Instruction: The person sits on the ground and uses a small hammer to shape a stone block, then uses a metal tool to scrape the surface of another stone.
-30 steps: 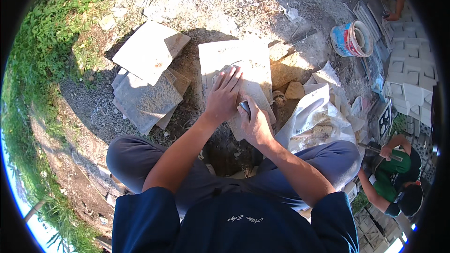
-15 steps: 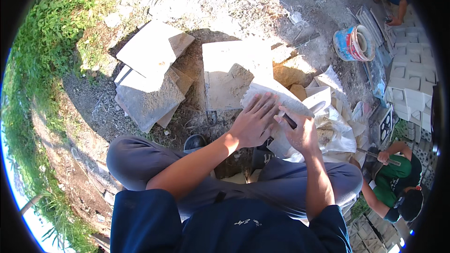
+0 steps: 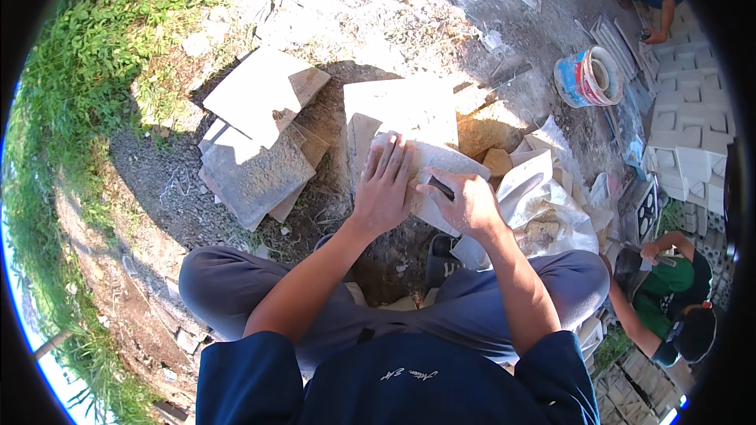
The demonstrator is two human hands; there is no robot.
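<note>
Two hands work one pale slab (image 3: 441, 165): left hand (image 3: 386, 185) lies flat and open, pinning it steady, while right hand (image 3: 468, 203) grips a dark tool (image 3: 439, 186) against its face.

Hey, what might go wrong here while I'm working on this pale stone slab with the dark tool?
The left hand lies flat on the pale stone slab, close to the dark tool held in the right hand; a slip might catch its fingers. The slab rests on an uneven stack of slabs, so it may shift.
</note>
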